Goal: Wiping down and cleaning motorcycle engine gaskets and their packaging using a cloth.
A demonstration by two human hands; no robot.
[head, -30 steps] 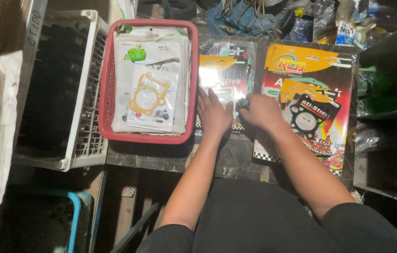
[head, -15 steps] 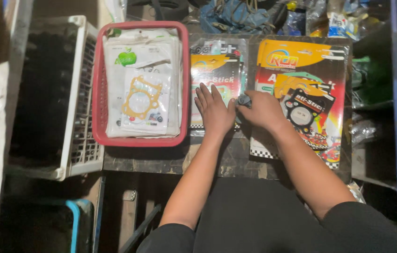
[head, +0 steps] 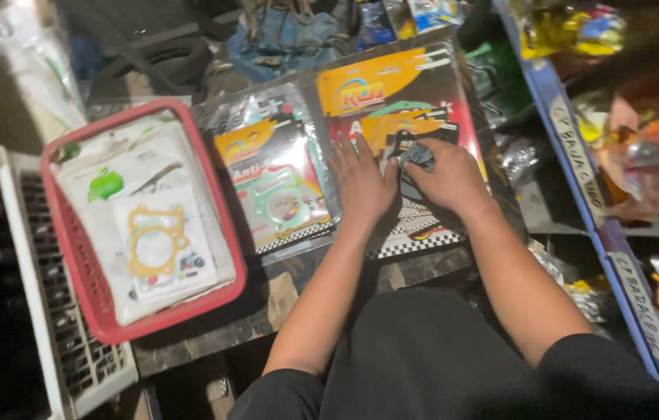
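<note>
A small crumpled grey-blue cloth sits on the large glossy red, orange and black gasket packet that lies flat on the table, and the right hand curls over it, fingers bunched around the cloth so that only its upper edge shows at about eleven o'clock of the knuckles. The left hand lies just beside it at nine o'clock, palm down and fingers spread flat, resting across the seam where the large packet meets a smaller clear-wrapped packet with an orange label and a green ring gasket; the thumb of the left hand touches the right hand. Both packets show a black-and-white chequered strip along their near edge. Farther out at nine o'clock stands a red plastic basket with slatted walls, holding a stack of white plastic-wrapped packets, the top one showing a yellow-orange gasket outline. Beyond the basket, at the far left, is a white slatted plastic crate. The dark scuffed table shows bare between basket and forearms. At three o'clock a blue shelf edge runs down the frame with bright wrapped goods behind it, blurred. At twelve o'clock lies a heap of blue fabric.
</note>
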